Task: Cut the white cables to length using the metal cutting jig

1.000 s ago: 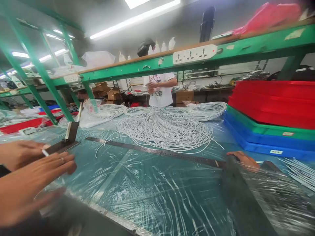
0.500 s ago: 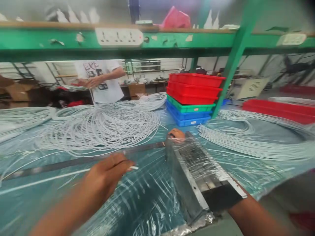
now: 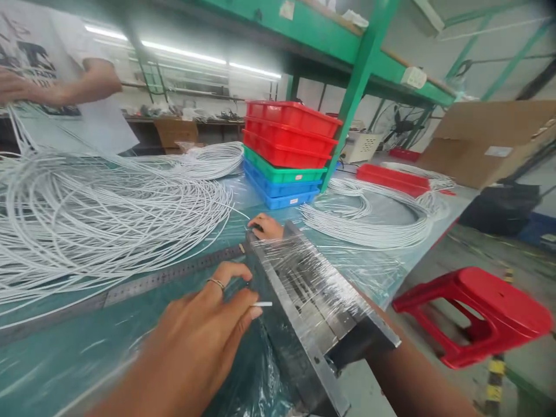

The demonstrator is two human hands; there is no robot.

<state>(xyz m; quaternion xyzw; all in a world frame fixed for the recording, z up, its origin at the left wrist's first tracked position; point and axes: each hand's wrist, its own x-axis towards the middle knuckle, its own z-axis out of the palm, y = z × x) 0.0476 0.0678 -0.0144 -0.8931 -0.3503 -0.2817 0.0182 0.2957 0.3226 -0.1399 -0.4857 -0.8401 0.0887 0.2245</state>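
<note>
My left hand [image 3: 219, 307] pinches a thin white cable [image 3: 263, 304] between thumb and fingertips, and the short end points right toward the metal box. Beside it stands the grey metal box [image 3: 304, 295], open at its near end, with clear film stretched round its top. My right forearm runs along the far side of this box. At its back end my right hand [image 3: 267, 226] shows with curled fingers; the box partly hides it, and what they hold is unclear. A steel ruler [image 3: 174, 272] lies on the table [image 3: 130, 341], its end close to the box.
Large coils of white cable [image 3: 108, 214] spread over the left; more coils [image 3: 369, 226] lie at the right. Stacked red, green and blue trays [image 3: 289, 150] stand behind, beside a green post [image 3: 358, 87]. A co-worker [image 3: 61, 87] handles cable across the table. A red stool [image 3: 478, 307] stands right.
The view has swung right, bringing the stool and a cardboard box into sight. My left hand has brought the cable end closer to the metal box. My right hand stays at its back end.
</note>
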